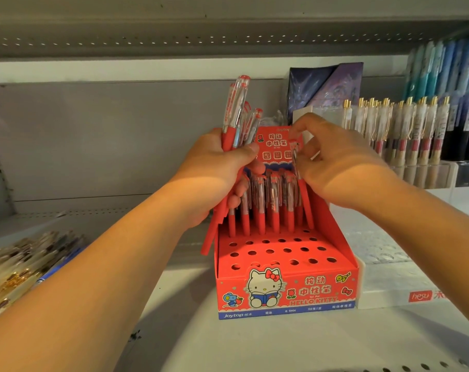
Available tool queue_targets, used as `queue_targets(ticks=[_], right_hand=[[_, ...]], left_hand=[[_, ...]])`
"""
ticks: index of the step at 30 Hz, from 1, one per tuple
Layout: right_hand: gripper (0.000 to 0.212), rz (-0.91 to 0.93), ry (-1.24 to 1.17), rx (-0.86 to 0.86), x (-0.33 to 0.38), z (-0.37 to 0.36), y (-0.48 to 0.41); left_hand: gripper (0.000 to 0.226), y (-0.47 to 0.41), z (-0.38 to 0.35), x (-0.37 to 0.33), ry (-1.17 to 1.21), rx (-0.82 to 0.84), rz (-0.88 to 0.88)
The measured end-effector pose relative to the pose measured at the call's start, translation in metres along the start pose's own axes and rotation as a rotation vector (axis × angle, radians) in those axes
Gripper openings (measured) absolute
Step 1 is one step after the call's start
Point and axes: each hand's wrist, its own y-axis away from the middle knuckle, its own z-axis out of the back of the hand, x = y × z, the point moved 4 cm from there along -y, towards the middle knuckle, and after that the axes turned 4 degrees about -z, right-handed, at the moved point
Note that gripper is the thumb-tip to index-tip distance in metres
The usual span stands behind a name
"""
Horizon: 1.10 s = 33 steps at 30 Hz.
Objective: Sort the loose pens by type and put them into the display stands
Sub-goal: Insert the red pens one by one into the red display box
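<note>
A red Hello Kitty display stand (287,285) sits on the white shelf, its back rows filled with red pens (273,208) and its front rows of holes bare. My left hand (214,173) grips a bundle of red pens (237,114) to the left of the stand's back card. My right hand (335,167) pinches a single red pen (299,178) held upright over the right end of the back rows; its lower tip is among the standing pens.
A clear stand of gold-topped pens (405,130) is at the right, with blue pens (448,68) behind it. A white box (399,288) lies beside the red stand. Loose pens (21,261) lie on the shelf at the left. A shelf (201,30) hangs overhead.
</note>
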Motion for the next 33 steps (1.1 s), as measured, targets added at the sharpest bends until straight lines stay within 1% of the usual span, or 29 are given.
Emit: queue_targets(ticks=[5, 11, 14, 19, 23, 26, 28, 31, 33], right_hand=[[0.030, -0.038, -0.017, 0.000, -0.0008, 0.0030, -0.0018], [0.034, -0.075, -0.051, 0.008, -0.0044, 0.0039, -0.0065], [0.031, -0.097, -0.058, 0.021, -0.0063, 0.0043, -0.0069], [0.024, -0.108, 0.064, 0.053, -0.0033, 0.0030, -0.0024], [0.026, -0.106, 0.275, 0.058, 0.0021, 0.0051, -0.0001], [0.019, -0.117, 0.410, 0.038, 0.0018, 0.0102, -0.0008], [0.017, -0.131, 0.481, 0.080, -0.0002, 0.0064, -0.0005], [0.016, -0.123, 0.488, 0.116, -0.0028, 0.0004, -0.0010], [0.017, -0.091, 0.391, 0.073, -0.0027, 0.0010, -0.0021]], left_hand=[[0.004, -0.0005, 0.0001, 0.0006, 0.004, 0.020, 0.016], [0.006, -0.0014, -0.0009, 0.0032, 0.020, 0.039, 0.032], [0.006, -0.0016, -0.0007, 0.0037, 0.021, 0.046, 0.037], [0.007, -0.0019, -0.0006, 0.0043, 0.009, 0.053, 0.046], [0.009, -0.0016, -0.0010, 0.0041, 0.023, 0.061, 0.043], [0.009, -0.0006, -0.0025, 0.0041, 0.049, 0.078, 0.049], [0.009, -0.0001, -0.0035, 0.0043, 0.060, 0.089, 0.052], [0.009, -0.0001, -0.0044, 0.0049, 0.067, 0.099, 0.060], [0.007, 0.0006, -0.0054, 0.0052, 0.068, 0.117, 0.052]])
